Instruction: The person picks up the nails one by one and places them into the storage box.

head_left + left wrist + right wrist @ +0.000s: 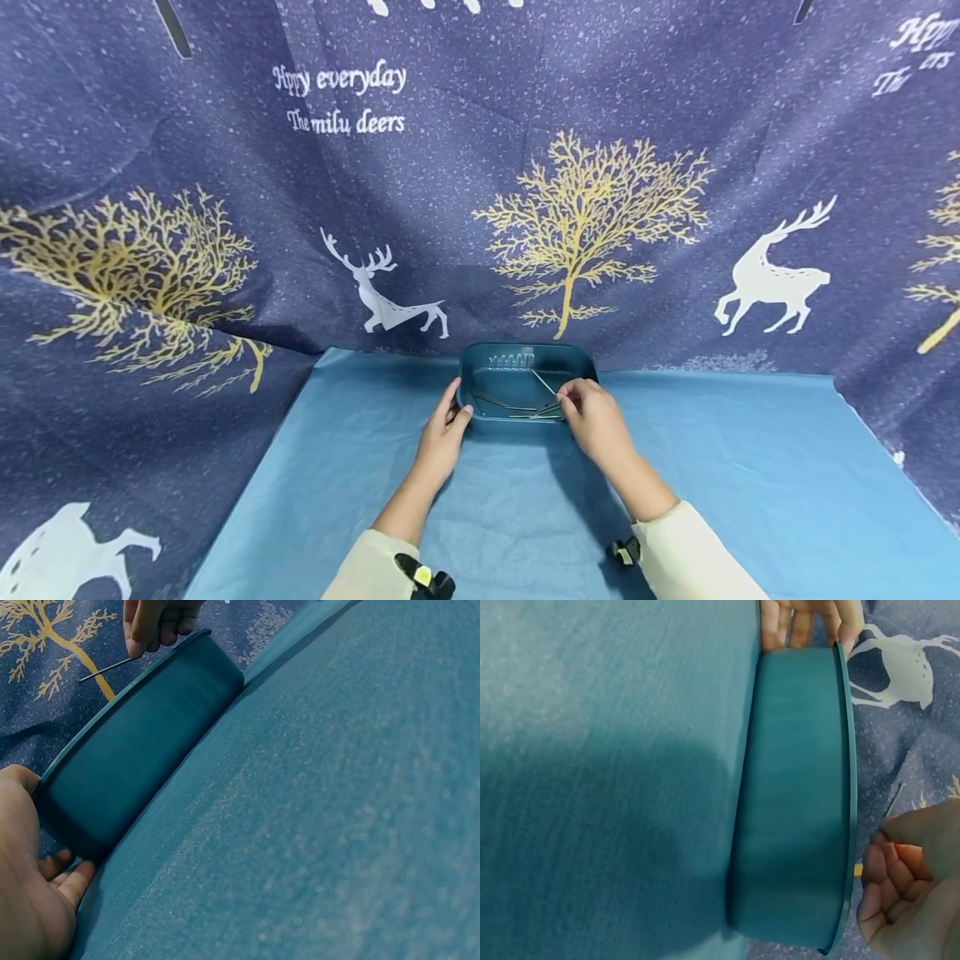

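A teal plastic bin [517,432] stands on the blue cloth, its open top facing up. Several thin metal rods [510,407] lie on its floor, toward the front wall. My left hand [441,437] holds the bin's left end, thumb at the rim and fingers along the outside, as the left wrist view [34,877] also shows. Over the bin's right side, my right hand [597,421] pinches one thin metal rod [543,382] between thumb and forefinger. That rod slants up and left from the fingertips; in the right wrist view its tip [894,799] shows past them.
Blue cloth [720,467] covers the table around the bin. Right behind the bin hangs a dark blue curtain [465,192] printed with deer and golden trees; another stretch of it runs along the left side.
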### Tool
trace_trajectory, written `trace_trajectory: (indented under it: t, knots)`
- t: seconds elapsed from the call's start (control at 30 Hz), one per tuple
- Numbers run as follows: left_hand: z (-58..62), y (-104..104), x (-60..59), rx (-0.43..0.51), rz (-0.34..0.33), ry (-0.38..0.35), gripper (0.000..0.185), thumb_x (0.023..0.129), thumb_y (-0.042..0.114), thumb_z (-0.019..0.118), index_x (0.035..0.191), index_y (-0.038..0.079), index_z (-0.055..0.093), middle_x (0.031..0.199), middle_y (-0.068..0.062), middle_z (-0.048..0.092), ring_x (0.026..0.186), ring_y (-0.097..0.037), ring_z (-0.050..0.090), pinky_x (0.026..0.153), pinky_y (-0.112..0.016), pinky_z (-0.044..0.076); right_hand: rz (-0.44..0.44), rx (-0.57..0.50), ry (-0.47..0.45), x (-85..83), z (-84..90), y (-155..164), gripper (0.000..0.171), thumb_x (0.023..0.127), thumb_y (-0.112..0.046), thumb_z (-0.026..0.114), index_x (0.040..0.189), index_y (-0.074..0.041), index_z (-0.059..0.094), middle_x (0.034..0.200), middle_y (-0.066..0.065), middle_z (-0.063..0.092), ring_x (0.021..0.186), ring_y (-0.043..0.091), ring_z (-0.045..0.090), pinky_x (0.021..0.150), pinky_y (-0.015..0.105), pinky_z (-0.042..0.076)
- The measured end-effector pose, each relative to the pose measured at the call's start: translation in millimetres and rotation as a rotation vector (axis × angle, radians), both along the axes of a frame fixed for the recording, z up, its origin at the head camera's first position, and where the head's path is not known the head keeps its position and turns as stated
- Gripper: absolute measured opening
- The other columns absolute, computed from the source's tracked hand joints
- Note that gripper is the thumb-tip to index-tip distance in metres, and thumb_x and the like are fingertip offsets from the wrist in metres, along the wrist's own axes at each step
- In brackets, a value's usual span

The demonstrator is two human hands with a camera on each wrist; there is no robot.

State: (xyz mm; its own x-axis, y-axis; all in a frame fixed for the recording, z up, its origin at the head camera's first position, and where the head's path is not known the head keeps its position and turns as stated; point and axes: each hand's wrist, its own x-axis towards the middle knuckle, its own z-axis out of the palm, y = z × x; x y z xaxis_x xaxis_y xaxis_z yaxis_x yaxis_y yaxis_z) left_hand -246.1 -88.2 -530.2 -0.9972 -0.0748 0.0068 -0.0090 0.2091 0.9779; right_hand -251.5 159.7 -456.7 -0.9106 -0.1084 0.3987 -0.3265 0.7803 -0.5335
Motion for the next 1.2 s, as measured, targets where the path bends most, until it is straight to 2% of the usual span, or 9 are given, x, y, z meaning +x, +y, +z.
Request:
trace_trajectory:
  t: [0.33,0.4,0.53,0.6,0.73,0.97,1.2]
  knots:
    - [0.0,0.8,0.6,0.003,0.005,0.014,0.056,0.106,0.035,0.053,0.158,0.038,0.032,0.163,-0.017,0.035,0.148,-0.034,0.040,0.114,-0.055,0.042,-0.044,-0.038,0.004,-5.4,1.0,0.0,0.007,0.096,-0.012,0.068,0.095,-0.006,0.070,0.089,0.011,0.068,0.082,0.025,0.066,0.075,0.042,0.052]
    - [-0.5,0.8,0.5,0.002,0.005,0.015,0.056,0.106,0.035,0.053,0.158,0.040,0.033,0.162,-0.017,0.036,0.148,-0.034,0.040,0.114,-0.054,0.042,-0.055,-0.048,-0.004,-5.2,1.2,0.2,0.013,0.096,-0.014,0.069,0.103,-0.004,0.070,0.096,0.013,0.068,0.088,0.028,0.067,0.078,0.044,0.054]
    - [-1.4,0.8,0.4,-0.004,0.009,0.015,0.055,0.106,0.034,0.053,0.156,0.045,0.033,0.162,-0.017,0.036,0.148,-0.034,0.040,0.114,-0.054,0.043,-0.057,-0.046,-0.038,-3.7,0.9,1.6,0.035,0.096,-0.019,0.071,0.125,-0.002,0.065,0.116,0.019,0.066,0.104,0.035,0.066,0.088,0.050,0.054]
    - [-1.2,0.7,0.4,-0.010,0.012,0.019,0.055,0.106,0.034,0.053,0.156,0.045,0.033,0.162,-0.017,0.037,0.147,-0.034,0.041,0.114,-0.054,0.043,-0.052,-0.033,-0.053,-2.6,0.3,2.2,0.041,0.096,-0.021,0.071,0.131,-0.003,0.062,0.122,0.020,0.063,0.108,0.036,0.065,0.091,0.051,0.054]
    - [0.0,0.4,0.3,-0.013,0.018,0.023,0.055,0.106,0.035,0.054,0.156,0.043,0.034,0.161,-0.017,0.038,0.147,-0.034,0.042,0.113,-0.054,0.043,-0.042,-0.021,-0.051,-0.4,-1.3,2.9,0.042,0.095,-0.022,0.072,0.132,-0.003,0.062,0.122,0.019,0.062,0.109,0.034,0.065,0.092,0.051,0.054]
    - [-0.5,0.3,0.8,-0.013,0.009,0.014,0.055,0.106,0.035,0.053,0.156,0.043,0.033,0.162,-0.016,0.036,0.147,-0.034,0.042,0.114,-0.054,0.043,-0.032,-0.030,-0.025,3.8,-1.8,2.3,0.039,0.094,-0.018,0.072,0.130,-0.003,0.064,0.119,0.018,0.063,0.106,0.033,0.064,0.087,0.051,0.055]
    - [0.7,0.5,0.2,-0.008,0.007,0.010,0.056,0.106,0.035,0.053,0.158,0.040,0.032,0.163,-0.015,0.035,0.148,-0.034,0.040,0.114,-0.055,0.043,-0.031,-0.059,-0.043,6.4,-0.2,3.3,0.038,0.097,-0.021,0.069,0.131,-0.004,0.064,0.122,0.017,0.062,0.109,0.032,0.063,0.090,0.051,0.054]
